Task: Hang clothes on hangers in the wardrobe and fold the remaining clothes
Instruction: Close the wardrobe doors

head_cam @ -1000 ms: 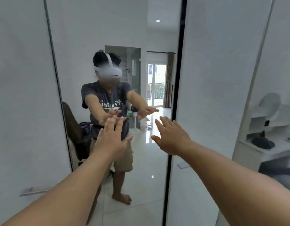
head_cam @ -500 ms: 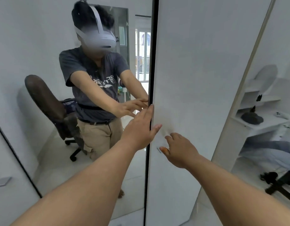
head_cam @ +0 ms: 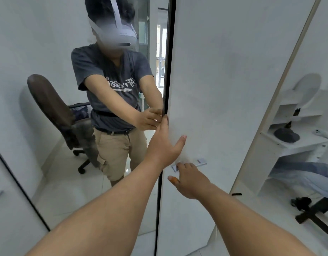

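The left hand lies flat with straight fingers against the left edge of the tall white matt wardrobe door, its fingertips reaching up along the dark vertical seam and its thumb spread out to the right on the white panel. The hand holds nothing; it only presses on the door. Just below and to the right of it, the right hand reaches to the small flat silver handle set into the same door; its fingers are bent over the near end of the handle, touching it, though whether they truly hook it cannot be told.

Left of the left hand stands the mirrored wardrobe door, meeting the white door at the seam. It reflects the person in a grey printed T-shirt and beige shorts with both arms stretched forward, and a dark brown swivel office chair behind them on a pale glossy tiled floor.

Well to the right of the right hand, past the white door's pale edge, a white shelf unit carries a dark rounded object. No clothes or hangers show; the wardrobe's inside is hidden behind the doors.
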